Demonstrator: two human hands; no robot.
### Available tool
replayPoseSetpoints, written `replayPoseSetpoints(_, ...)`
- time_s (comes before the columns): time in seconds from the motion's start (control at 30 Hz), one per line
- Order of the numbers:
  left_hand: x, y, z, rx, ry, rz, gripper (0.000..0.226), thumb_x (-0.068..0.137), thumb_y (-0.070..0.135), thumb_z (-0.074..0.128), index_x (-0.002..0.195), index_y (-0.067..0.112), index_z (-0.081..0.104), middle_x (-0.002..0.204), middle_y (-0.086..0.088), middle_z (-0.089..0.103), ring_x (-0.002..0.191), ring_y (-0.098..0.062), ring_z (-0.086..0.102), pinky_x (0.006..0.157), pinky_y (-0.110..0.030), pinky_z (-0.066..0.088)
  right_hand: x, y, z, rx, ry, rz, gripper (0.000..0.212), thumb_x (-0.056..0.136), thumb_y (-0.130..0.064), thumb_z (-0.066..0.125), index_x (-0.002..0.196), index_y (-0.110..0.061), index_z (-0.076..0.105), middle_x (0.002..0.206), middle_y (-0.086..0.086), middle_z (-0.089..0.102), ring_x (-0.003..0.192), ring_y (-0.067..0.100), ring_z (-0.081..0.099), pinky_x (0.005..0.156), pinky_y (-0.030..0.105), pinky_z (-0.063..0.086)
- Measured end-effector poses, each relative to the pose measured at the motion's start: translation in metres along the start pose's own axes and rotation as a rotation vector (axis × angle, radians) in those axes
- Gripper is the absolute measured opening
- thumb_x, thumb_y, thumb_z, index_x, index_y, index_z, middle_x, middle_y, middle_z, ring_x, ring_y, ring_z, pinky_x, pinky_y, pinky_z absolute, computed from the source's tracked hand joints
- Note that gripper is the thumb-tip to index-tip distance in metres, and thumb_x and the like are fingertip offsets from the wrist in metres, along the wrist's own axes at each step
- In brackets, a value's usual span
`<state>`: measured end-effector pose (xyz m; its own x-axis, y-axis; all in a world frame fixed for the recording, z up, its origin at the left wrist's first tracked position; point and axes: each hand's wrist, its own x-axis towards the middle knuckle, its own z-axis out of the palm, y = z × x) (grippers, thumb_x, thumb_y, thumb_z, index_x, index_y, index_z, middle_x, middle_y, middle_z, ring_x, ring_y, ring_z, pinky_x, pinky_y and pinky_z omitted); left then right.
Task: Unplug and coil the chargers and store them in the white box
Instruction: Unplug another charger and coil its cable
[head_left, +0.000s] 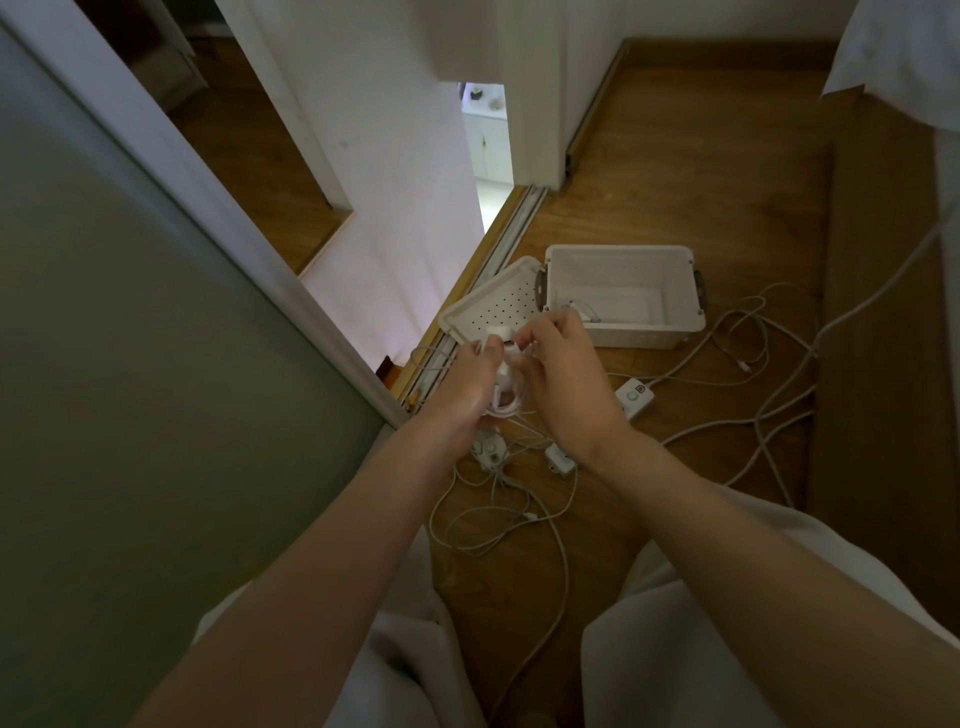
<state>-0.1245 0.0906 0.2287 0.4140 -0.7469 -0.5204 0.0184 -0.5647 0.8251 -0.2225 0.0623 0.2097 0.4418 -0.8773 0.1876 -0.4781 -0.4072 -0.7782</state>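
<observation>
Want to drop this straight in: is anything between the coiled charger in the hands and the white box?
Nothing visible blocks it. The coiled charger sits in both hands, left hand and right hand; the white box stands open just beyond, its lid off to the left.

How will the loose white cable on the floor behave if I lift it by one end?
The loose white cable lies in slack, overlapping loops, so it is probably floppy and will trail. It seems thin, so likely light. It crosses other cables near the small white adapter, so it may snag.
</observation>
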Motion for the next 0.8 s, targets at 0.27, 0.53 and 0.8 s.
replayPoseSetpoints(0.27, 0.013, 0.000, -0.010, -0.260, -0.039, -0.203, 0.037, 0.101, 0.033, 0.036, 0.128, 0.011, 0.049, 0.111, -0.014, 0.062, 0.097, -0.027, 0.058, 0.080, -0.040, 0.048, -0.015, -0.024, -0.007, 0.256, -0.071, 0.050, 0.018, 0.096, -0.008, 0.044, 0.091, -0.024, 0.038, 0.091, 0.001, 0.057, 0.083, 0.014, 0.056, 0.059, 0.015, 0.043)
replayPoseSetpoints(0.53, 0.009, 0.006, -0.008, -0.523, -0.045, -0.132, 0.046, 0.102, 0.037, 0.025, 0.130, 0.005, 0.044, 0.103, -0.017, 0.060, 0.093, -0.026, 0.057, 0.096, -0.044, 0.044, -0.008, -0.029, -0.012, 0.431, 0.145, 0.080, 0.011, 0.090, -0.009, 0.057, 0.086, -0.019, 0.054, 0.076, -0.009, 0.060, 0.073, 0.002, 0.060, 0.064, 0.010, 0.050)
replayPoseSetpoints(0.8, -0.006, 0.005, 0.003, -0.028, 0.108, 0.409, 0.041, 0.103, 0.028, 0.028, 0.142, 0.020, 0.021, 0.118, 0.001, 0.042, 0.092, -0.008, 0.054, 0.061, -0.012, 0.052, 0.015, 0.007, -0.017, 0.531, 0.097, 0.463, 0.018, 0.093, -0.014, 0.054, 0.099, -0.001, 0.065, 0.074, 0.002, 0.065, 0.058, 0.002, 0.059, 0.050, 0.010, 0.045)
